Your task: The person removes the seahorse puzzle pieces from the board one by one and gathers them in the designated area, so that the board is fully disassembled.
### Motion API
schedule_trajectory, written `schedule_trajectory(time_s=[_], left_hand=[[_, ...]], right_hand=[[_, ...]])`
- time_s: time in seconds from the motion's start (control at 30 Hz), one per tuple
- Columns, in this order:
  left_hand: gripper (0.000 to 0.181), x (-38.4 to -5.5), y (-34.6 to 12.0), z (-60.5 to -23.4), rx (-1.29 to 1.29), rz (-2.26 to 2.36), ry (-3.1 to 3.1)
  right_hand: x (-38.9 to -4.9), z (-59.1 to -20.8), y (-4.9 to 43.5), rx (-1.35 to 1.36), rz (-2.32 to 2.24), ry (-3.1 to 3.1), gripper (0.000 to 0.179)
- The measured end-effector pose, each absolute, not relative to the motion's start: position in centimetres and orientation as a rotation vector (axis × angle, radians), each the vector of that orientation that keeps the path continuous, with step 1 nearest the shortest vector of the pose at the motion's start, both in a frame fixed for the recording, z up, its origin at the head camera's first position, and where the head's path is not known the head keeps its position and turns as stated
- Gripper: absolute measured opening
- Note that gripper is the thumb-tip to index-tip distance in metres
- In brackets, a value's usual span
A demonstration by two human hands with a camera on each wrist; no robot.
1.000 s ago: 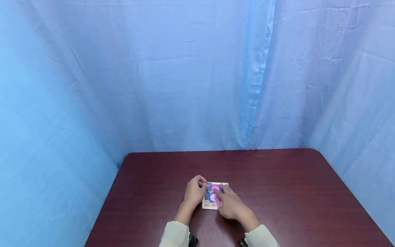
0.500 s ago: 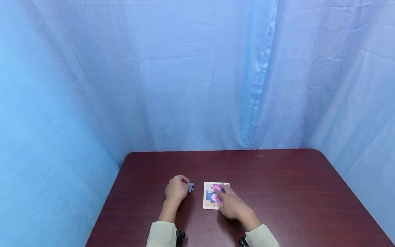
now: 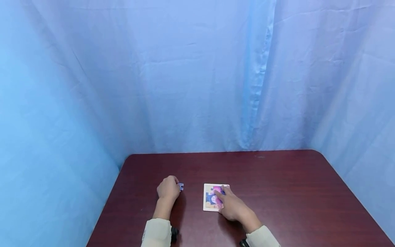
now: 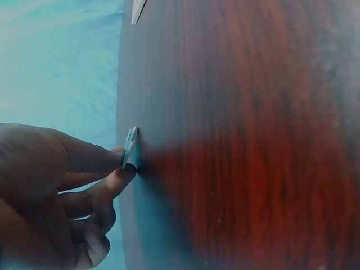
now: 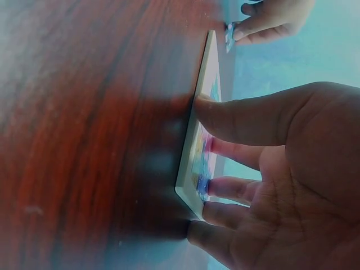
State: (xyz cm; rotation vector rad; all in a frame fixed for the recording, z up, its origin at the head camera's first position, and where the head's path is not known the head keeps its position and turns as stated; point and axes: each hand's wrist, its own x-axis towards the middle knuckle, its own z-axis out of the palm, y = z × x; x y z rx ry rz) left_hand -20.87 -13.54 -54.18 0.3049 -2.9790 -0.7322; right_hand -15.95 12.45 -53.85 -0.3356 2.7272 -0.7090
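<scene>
Left of the puzzle, my left hand (image 3: 168, 187) pinches a small blue puzzle piece (image 3: 181, 186) between thumb and finger. In the left wrist view the piece (image 4: 130, 147) is seen edge-on, tilted, its lower side close to the table. A square jigsaw puzzle (image 3: 208, 208) with a pale frame lies flat, showing a pink, blue and cream picture; a cream patch shows at its upper left. My right hand (image 3: 232, 204) rests on the puzzle's right side, its fingertips spread over the picture. In the right wrist view the thumb touches the frame's edge (image 5: 191, 163).
The dark red-brown wooden table (image 3: 277, 192) reaches out on all sides of the puzzle. Blue curtains (image 3: 197, 85) hang behind the table and along both sides.
My left hand has lifted the blue piece from the puzzle's upper left and carried it left over the table. My right hand has stayed on the puzzle.
</scene>
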Motion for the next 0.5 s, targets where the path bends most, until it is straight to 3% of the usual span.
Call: schedule_trajectory(time_s=[0.5], left_hand=[[0.015,-19.6,-12.0,-54.2,0.179,-0.701,-2.904]], right_hand=[[-15.9,-53.9,12.6,-0.37,-0.723,2.742,0.066]])
